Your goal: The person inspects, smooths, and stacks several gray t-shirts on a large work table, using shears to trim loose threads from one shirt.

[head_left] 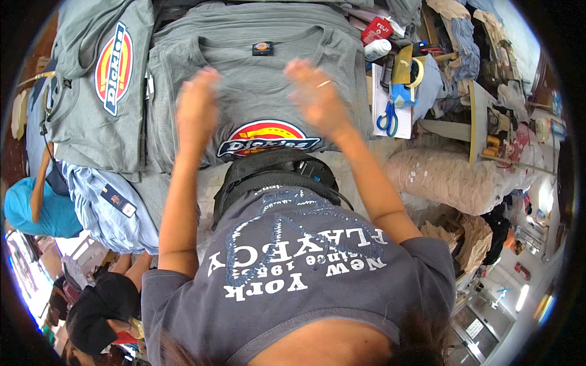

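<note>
A grey T-shirt [250,91] lies folded in front of me on top of a stack of the same cloth. It bears a red, yellow and blue printed badge and a small black neck label. Over its left side is my left hand [198,107], and my right hand [316,100], with a ring on one finger, is over its right side near the neckline. Motion blurs the fingers of both hands. Nothing held shows in either one, and whether they touch the cloth I cannot tell.
Another pile of grey T-shirts [79,131] sits at left, above light blue garments [110,207] with a tag. At right are blue-handled scissors [387,119], a tape roll [417,73], a white bottle [377,50] and a plastic-wrapped bundle [445,177]. Other people sit at lower left.
</note>
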`<state>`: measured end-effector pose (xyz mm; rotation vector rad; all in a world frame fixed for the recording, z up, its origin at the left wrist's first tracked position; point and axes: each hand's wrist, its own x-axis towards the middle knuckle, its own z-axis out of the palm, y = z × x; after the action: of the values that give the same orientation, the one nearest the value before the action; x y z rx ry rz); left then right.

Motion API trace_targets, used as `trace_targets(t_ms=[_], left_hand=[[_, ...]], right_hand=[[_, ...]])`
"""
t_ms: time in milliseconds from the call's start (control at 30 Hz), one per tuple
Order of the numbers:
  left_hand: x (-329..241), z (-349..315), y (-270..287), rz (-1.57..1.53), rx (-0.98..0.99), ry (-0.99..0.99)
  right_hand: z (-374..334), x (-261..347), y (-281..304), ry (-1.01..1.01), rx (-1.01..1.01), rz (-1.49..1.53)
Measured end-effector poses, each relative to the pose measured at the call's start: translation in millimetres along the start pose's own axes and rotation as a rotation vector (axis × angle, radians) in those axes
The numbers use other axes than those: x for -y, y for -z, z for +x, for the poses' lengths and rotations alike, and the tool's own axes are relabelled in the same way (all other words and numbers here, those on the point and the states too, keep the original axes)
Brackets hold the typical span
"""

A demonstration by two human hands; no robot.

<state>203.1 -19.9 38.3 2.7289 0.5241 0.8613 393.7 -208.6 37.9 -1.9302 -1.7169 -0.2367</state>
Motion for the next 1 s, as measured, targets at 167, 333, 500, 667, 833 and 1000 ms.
trace_targets(t_ms=[167,333,500,667,833,1000], left_hand=[[-17,-36,-24,0.177,0.469,-0.097],[17,-20,-13,0.392,0.399,0.006],[46,15,-17,0.529,0.333,-0.024],[91,45,-33,0.475,0.144,-0.028],[111,73,-43,0.315,0.023,0.008],[109,90,-37,0.300,-0.033,-0.011]], right_hand=[[-28,15,-26,-0.031,0.381,-0.182],[-24,-31,-4,-0.097,0.345,-0.347],[-1,-77,-15,-0.109,0.199,-0.311],[24,-117,-24,-0.076,0.110,-0.143],[43,-143,-24,-0.041,-0.135,0.101],[54,-159,-21,-0.139,-0.088,-0.102]])
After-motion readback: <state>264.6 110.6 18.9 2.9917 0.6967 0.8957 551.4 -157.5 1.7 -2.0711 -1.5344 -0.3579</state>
